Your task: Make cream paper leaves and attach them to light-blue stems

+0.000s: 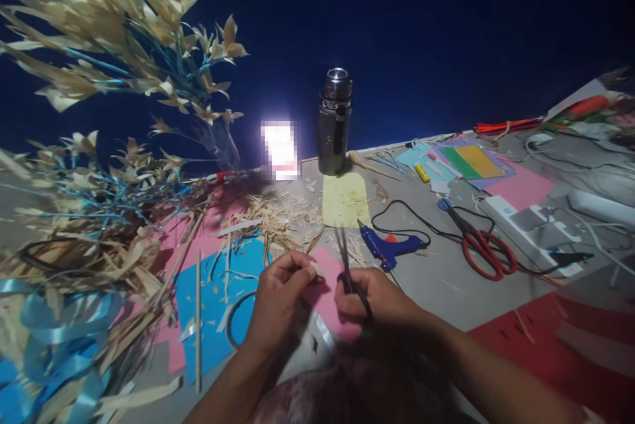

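My left hand pinches a small pale piece, perhaps husk or paper, between thumb and fingers. To its right, my right hand is closed around the handles of dark scissors, whose blurred blades point up and away from me. The two hands are apart, above pink paper. Just beyond my right hand lies a blue glue gun on the table. Dry husk scraps are scattered past my left hand, beside a blue sheet.
A dark metal flask stands behind a yellow sheet. Husk flowers rise at left above blue ribbon. Red-handled scissors, a power strip, cables and red sheets lie at right.
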Tool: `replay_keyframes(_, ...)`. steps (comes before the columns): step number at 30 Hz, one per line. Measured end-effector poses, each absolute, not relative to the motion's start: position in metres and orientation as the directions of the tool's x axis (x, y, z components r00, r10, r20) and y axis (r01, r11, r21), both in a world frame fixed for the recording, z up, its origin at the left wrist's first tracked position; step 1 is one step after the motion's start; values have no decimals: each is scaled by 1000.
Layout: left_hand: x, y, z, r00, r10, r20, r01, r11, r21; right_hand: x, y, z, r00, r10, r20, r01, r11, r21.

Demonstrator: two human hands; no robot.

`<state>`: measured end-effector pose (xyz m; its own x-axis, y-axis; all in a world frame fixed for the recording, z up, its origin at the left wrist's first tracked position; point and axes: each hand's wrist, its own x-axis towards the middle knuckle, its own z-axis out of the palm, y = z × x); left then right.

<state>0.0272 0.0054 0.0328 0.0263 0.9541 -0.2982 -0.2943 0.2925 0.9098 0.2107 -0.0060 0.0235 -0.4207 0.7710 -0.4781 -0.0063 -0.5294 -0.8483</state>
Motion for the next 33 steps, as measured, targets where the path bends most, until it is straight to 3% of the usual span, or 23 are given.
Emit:
replay_keyframes(5, 33, 3, 31, 132, 925, -356, -390, 379, 839, 198, 5, 25, -205, 912, -357, -162, -391, -906)
replay_keyframes(11, 32, 2, 39, 288, 867, -406, -525, 498, 691, 193, 8, 30, -272, 912, -306, -273, -378, -885)
replay_keyframes(19, 32, 5, 33, 276, 865, -419, -427, 501, 753, 204, 14, 28, -312, 903, -297, -138, -352, -926)
replay_keyframes(23, 34, 6, 30, 293, 863, -411, -447, 504, 739, 199, 16, 28, -327, 900, -290, -181, -360, -915)
replay_keyframes(33, 33, 4, 33, 439, 774, -456, -611, 629, 480, 205, 16, 19, -370, 902, -224, -436, -381, -815)
